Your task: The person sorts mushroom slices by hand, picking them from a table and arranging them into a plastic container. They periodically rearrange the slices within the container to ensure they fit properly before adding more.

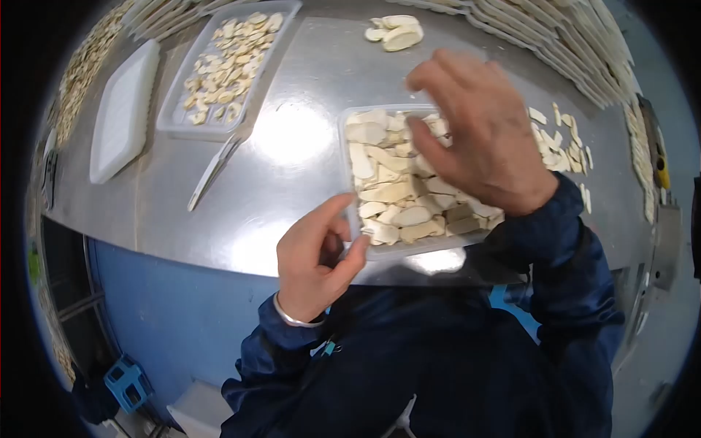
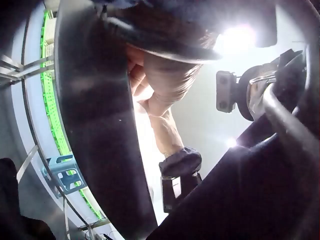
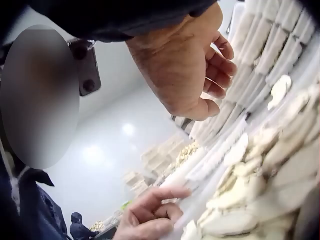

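A white plastic tray [image 1: 350,157] near the table's front edge is filled with pale mushroom slices [image 1: 385,191] laid in rows. My left hand [image 1: 312,255] grips the tray's near left corner, index finger along the side wall and thumb over the rim. Above the tray's right half, my right hand [image 1: 482,128] hovers with loosely bent fingers and nothing in them, hiding part of the slices. In the right wrist view the right hand [image 3: 182,70] hangs over the slices, and the left hand [image 3: 150,215] is at the tray's edge.
Beyond the tray lies a small pile of larger slices [image 1: 396,33]; loose slices [image 1: 566,146] lie right. At left are a half-filled tray [image 1: 168,120], a white tray [image 1: 125,109] and a knife [image 1: 212,171]. Stacked trays [image 1: 555,40] line the back right.
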### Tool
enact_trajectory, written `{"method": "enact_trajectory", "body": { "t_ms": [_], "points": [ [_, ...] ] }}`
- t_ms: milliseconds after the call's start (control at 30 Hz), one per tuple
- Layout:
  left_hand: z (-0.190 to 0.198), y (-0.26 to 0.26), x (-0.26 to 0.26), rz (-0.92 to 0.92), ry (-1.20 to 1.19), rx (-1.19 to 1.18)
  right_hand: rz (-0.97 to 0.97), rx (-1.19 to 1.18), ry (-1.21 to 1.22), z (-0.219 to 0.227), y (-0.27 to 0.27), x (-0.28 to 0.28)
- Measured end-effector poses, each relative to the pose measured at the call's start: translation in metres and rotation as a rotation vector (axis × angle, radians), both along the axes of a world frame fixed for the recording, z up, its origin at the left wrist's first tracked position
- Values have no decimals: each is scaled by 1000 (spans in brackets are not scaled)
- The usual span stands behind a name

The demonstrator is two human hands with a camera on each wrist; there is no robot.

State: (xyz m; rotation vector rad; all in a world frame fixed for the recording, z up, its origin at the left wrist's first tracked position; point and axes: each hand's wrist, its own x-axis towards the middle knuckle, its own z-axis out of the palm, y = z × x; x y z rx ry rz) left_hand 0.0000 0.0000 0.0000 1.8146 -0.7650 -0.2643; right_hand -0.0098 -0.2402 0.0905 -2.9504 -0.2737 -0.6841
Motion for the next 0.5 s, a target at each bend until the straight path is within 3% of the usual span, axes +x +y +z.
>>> {"method": "enact_trajectory", "body": {
  "t_ms": [100,233,367,500],
  "points": [
    [3,1,-1,93,35,-37,-82,-15,-165,27,-47,-24],
    [2,-9,-9,94,53,-53,-394,-108,9,54,-130,-70],
    [8,-8,-13,82,120,-14,-515,-154,250,29,-174,-101],
    [6,-8,-13,135,90,6,-544,-47,264,-1,-186,-115]
  ]
}}
